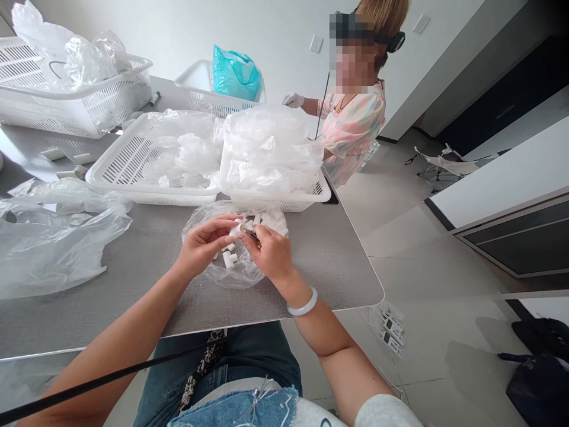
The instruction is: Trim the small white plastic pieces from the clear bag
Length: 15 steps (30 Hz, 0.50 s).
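Note:
My left hand (201, 244) pinches a small white plastic pipe fitting (235, 230) between thumb and fingertips. In my right hand (274, 254) is a small knife (251, 233), its thin metal blade touching or very close to the fitting; the fingers cover most of its handle. Both hands are over an opened clear plastic bag (249, 279) spread on the grey table (331, 261). Several white fittings lie in the bag, among them a tee-shaped one (230, 259) below my hands.
Beyond the bag stand two white baskets (116, 163) heaped with clear bags. Another basket (93, 115) and one with a blue bag (235, 74) are behind. Loose plastic bags (53, 255) lie left. A co-worker (353, 127) with a gloved hand stands at the table's far right.

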Motion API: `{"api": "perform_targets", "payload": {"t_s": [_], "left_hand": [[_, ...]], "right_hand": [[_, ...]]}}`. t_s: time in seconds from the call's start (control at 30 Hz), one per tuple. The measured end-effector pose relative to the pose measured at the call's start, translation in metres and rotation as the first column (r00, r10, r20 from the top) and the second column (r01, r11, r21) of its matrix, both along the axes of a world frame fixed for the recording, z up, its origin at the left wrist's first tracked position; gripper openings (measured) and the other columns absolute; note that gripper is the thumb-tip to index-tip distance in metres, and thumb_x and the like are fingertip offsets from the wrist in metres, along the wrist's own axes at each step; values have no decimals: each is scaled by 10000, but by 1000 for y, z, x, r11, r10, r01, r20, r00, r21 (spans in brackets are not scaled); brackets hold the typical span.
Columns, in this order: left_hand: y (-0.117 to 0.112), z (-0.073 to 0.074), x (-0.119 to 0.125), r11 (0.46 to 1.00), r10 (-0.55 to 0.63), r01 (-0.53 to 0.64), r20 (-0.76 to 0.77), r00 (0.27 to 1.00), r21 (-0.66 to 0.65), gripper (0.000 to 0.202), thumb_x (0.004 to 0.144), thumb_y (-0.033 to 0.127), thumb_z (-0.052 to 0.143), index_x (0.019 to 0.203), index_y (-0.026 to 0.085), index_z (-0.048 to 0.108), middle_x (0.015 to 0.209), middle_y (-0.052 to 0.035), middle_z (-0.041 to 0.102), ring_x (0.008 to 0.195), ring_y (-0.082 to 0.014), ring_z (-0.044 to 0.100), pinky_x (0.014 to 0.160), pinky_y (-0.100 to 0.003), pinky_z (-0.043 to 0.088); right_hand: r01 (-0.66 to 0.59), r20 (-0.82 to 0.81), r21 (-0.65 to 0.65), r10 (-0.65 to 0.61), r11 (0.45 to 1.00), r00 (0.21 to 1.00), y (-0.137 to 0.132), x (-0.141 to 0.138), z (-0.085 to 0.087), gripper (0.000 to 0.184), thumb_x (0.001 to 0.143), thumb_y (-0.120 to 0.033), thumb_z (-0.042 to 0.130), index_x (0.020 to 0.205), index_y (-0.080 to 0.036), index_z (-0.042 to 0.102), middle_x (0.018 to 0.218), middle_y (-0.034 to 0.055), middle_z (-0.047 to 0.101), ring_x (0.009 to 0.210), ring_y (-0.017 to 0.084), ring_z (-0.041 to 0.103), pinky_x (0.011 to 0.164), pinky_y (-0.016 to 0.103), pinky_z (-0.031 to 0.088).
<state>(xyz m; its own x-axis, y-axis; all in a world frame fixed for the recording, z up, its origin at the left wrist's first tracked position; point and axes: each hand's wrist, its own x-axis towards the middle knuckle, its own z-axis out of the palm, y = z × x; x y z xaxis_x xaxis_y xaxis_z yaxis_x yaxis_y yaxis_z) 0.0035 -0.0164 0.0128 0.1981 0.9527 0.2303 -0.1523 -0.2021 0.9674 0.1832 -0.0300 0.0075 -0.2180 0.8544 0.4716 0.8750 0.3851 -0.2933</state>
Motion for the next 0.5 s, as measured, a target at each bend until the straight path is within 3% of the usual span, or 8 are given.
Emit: {"api": "perform_targets", "payload": {"t_s": [0.2, 0.5], "left_hand": [[1, -3, 1, 1000, -23, 22, 26, 999, 20, 265, 742, 379, 872, 980, 270, 829, 1197, -100, 755, 1226, -321, 643, 996, -425, 567], [3, -7, 2, 998, -27, 25, 47, 999, 51, 326, 740, 309, 872, 1058, 269, 815, 1173, -96, 730, 1101, -262, 674, 897, -349, 598]], "right_hand": [[-13, 6, 47, 13, 999, 1000, 0, 0, -2, 639, 1046, -616, 269, 676, -189, 568, 557, 3, 543, 519, 100, 503, 492, 237, 234], [-5, -37, 73, 8, 997, 999, 2, 2, -3, 631, 1045, -619, 271, 693, -191, 573, 589, 14, 578, 550, 109, 512, 514, 242, 251]]}}
